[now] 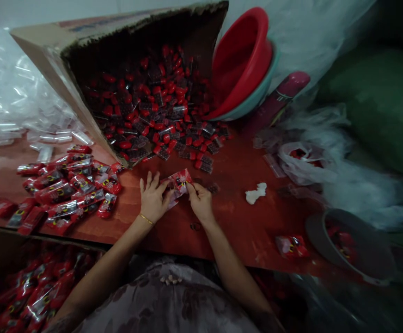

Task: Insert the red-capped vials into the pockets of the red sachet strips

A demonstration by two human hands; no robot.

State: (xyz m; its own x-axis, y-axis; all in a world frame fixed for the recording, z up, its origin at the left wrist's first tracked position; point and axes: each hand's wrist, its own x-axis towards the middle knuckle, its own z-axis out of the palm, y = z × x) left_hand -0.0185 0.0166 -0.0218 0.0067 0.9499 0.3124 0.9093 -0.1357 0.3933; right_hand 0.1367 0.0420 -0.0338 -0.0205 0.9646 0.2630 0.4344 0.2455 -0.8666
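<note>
Over the red table (229,217), a small red printed plastic packet (181,179) is stretched between my two hands. My left hand (153,199) has its thumb and forefinger at the packet's left end, while its other fingers fan out. The right edge is pinched by the thumb and fingers of my right hand (200,199). Just beyond my hands, small clear-bodied pieces with red ends (174,134) spill from a tipped cardboard box (45,55). Left of my left hand lies a heap of filled red packets (73,185).
Clear plastic sleeves (14,88) pile up at far left. Red and teal basins (243,64) lean beside the box, near a pink bottle (281,97). A white scrap (256,193), plastic bags (308,171) and a grey bowl (361,245) stand right. More packets fill a lower-left box (38,286).
</note>
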